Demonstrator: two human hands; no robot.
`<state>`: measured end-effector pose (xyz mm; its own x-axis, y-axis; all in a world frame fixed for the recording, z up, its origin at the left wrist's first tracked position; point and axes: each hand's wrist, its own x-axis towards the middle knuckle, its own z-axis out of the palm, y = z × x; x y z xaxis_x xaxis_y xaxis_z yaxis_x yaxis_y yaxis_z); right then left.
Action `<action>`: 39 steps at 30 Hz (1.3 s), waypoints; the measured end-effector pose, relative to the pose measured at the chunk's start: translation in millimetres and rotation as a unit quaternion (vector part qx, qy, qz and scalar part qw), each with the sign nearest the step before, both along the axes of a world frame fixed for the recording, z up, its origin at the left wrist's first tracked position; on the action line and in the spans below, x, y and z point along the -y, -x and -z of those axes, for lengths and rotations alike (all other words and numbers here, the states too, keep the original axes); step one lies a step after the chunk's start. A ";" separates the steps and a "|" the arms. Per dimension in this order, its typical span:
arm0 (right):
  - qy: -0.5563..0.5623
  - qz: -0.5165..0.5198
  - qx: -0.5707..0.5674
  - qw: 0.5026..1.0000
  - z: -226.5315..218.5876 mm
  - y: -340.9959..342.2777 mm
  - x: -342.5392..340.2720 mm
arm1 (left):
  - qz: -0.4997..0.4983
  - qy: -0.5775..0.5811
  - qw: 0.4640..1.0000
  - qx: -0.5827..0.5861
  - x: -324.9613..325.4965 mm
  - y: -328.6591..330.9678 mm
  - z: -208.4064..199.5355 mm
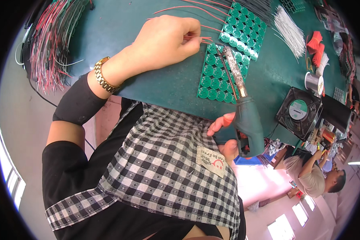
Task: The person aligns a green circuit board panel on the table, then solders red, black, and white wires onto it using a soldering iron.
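My left hand [168, 40], wearing a gold watch, pinches several thin red wires [204, 39] whose ends point right, toward the top row of a green circuit board panel [216, 76] with round sections. My right hand [217, 125] is wrapped round the dark green handle of a soldering gun [249, 120]. Its long metal barrel reaches up over that panel, with a thin feed tube alongside. The tip is close to the panel's top edge; I cannot tell whether it touches. A second green panel [246, 26] lies just above, with red wires running from its left edge.
A bundle of red and white wires with green boards [52, 48] lies at the far left. To the right are white wires [290, 32], red bundles [316, 48], a wire spool [314, 83] and a black fan [300, 112]. A co-worker [310, 176] sits beyond.
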<state>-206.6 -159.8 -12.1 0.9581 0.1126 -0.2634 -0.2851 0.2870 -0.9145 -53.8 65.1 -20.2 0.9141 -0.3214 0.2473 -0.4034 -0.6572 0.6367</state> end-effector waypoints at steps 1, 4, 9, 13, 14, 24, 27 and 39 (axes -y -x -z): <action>0.000 0.001 0.001 1.000 0.0 0.4 -0.2 | 0.001 0.000 1.000 0.001 -0.2 -0.5 0.1; -0.001 -0.003 -0.015 1.000 0.6 0.8 -0.7 | 0.010 0.007 1.000 -0.005 -0.8 -1.5 0.2; 0.017 -0.016 -0.026 0.999 -6.4 -1.4 -3.5 | 0.004 -0.019 1.000 -0.011 -0.5 0.2 -2.0; 0.022 -0.035 -0.035 0.999 -2.4 0.5 1.3 | 0.002 -0.010 1.000 -0.005 1.1 -0.3 -0.7; 0.016 -0.029 -0.029 0.999 -1.5 0.7 0.8 | 0.001 -0.013 1.000 -0.006 1.4 0.0 -1.2; -0.019 0.011 0.001 1.000 0.7 3.2 -3.0 | -0.010 -0.021 1.000 0.011 2.3 2.4 0.0; 0.002 0.009 0.021 1.000 -0.3 -0.9 -5.4 | -0.012 -0.017 1.000 0.001 1.0 -0.2 -0.2; -0.014 0.009 0.025 1.000 3.4 4.1 -5.0 | -0.015 -0.017 1.000 0.009 1.9 1.3 -0.9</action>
